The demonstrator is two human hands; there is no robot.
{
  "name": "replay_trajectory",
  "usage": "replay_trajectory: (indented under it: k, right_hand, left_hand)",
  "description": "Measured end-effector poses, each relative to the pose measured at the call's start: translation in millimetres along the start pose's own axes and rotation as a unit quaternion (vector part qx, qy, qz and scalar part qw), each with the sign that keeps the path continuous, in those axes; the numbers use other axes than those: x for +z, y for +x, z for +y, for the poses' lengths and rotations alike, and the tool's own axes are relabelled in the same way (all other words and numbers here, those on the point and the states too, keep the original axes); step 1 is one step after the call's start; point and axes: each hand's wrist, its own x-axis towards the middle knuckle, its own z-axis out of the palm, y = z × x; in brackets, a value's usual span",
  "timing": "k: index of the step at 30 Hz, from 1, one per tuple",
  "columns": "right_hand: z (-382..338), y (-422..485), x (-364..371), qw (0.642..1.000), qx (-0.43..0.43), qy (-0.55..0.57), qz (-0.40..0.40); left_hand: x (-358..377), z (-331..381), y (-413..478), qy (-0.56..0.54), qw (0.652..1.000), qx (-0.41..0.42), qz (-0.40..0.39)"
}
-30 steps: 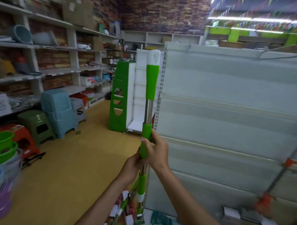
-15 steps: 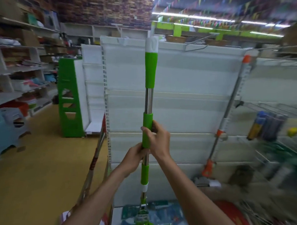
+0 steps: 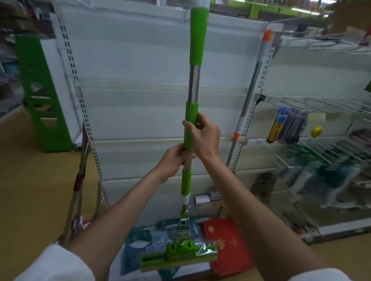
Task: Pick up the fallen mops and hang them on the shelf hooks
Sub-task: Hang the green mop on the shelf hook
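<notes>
I hold a green and steel mop [image 3: 195, 80] upright in front of a white shelf panel [image 3: 134, 57]. My right hand [image 3: 203, 135] grips its green middle sleeve. Just below, my left hand [image 3: 174, 160] grips the steel shaft. The mop's green sponge head [image 3: 179, 257] hangs near the floor over the shelf base. Its white top end reaches the panel's upper edge, where a wire hook [image 3: 185, 13] sticks out. An orange-tipped mop [image 3: 250, 90] leans against the panel's right upright. A dark red mop handle [image 3: 80, 179] leans at the left upright.
Red and blue packets [image 3: 227, 244] lie on the shelf base. Wire racks [image 3: 319, 121] with small goods fill the right side. A green display stand [image 3: 42, 93] is at the left, with yellow floor [image 3: 23, 200] before it.
The view has swung right and tilted down, so the mop now stands centred on the panel with its head in sight. Both hands keep the same grip on the handle.
</notes>
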Motion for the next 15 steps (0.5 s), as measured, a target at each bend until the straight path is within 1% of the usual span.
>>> replay_trajectory:
  k: [2, 8, 15]
  right_hand:
    - [9.1, 7.7, -15.7, 1.000, -0.008, -0.005, 0.005]
    - [34.9, 26.7, -54.9, 1.000, 0.008, -0.001, -0.003]
    - [43.5, 46.9, -76.4, 1.000, -0.003, -0.008, 0.014]
  left_hand:
    - [18.3, 1.0, 11.2, 0.000, 1.000, 0.005, 0.000]
    - [64.4, 1.5, 39.7, -0.021, 1.000, 0.010, -0.011]
    - [88.2, 6.5, 65.2, -0.031, 0.999, 0.016, -0.021]
